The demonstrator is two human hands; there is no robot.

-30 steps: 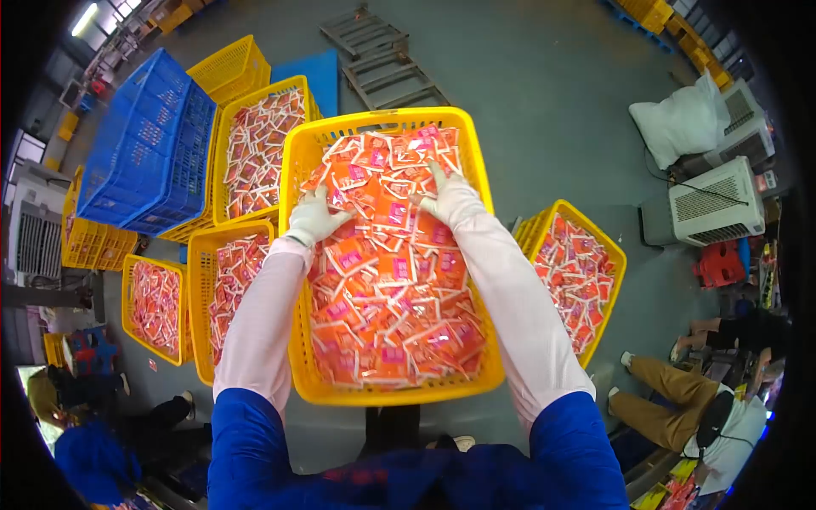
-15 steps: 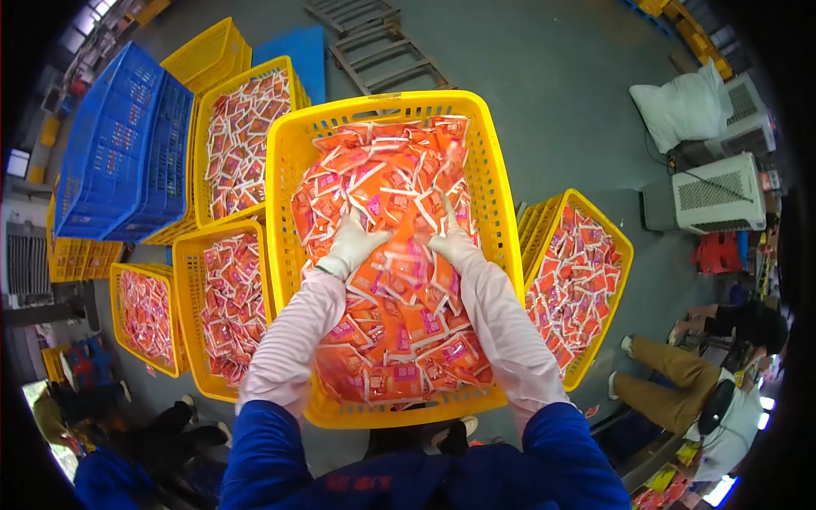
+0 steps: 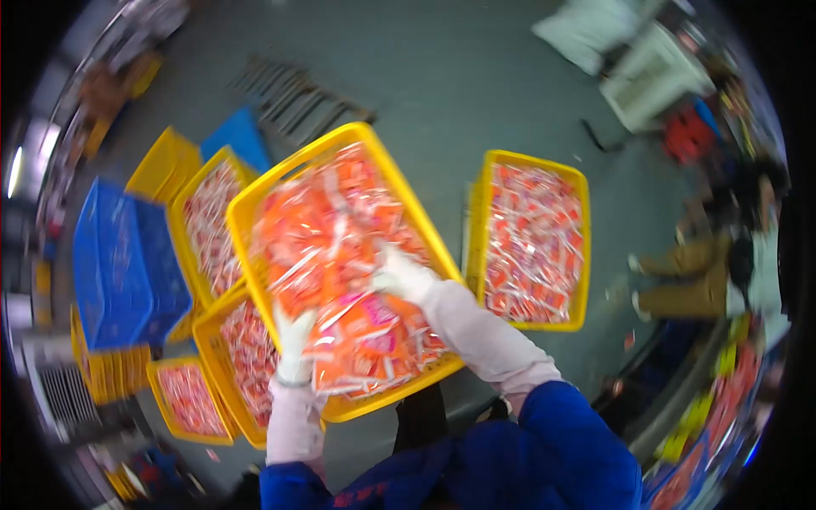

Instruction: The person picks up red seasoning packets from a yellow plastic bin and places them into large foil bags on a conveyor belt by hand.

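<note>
Left hand (image 3: 296, 347) and right hand (image 3: 406, 275) are on the orange packets (image 3: 327, 255) in this yellow crate (image 3: 415, 204), blur hiding any grip!

Large yellow plastic crate (image 3: 416, 206), rectangular with rounded corners, heaped with orange, white-edged plastic packets (image 3: 365, 338). At its left wall, white-gloved left hand (image 3: 295, 344), thumb and finger apart beside the packets. Over its right half, white-gloved right hand (image 3: 406, 275), digits spread at the heap, exact contact blurred. To its left, stacked blue plastic crates (image 3: 127, 263) and several packet-filled yellow plastic crates (image 3: 218, 361). To its right, well apart from the blue stack, another packet-filled yellow crate (image 3: 584, 246). Beyond its far end, slatted ladder-like frame (image 3: 303, 109) on grey floor (image 3: 442, 76).
</note>
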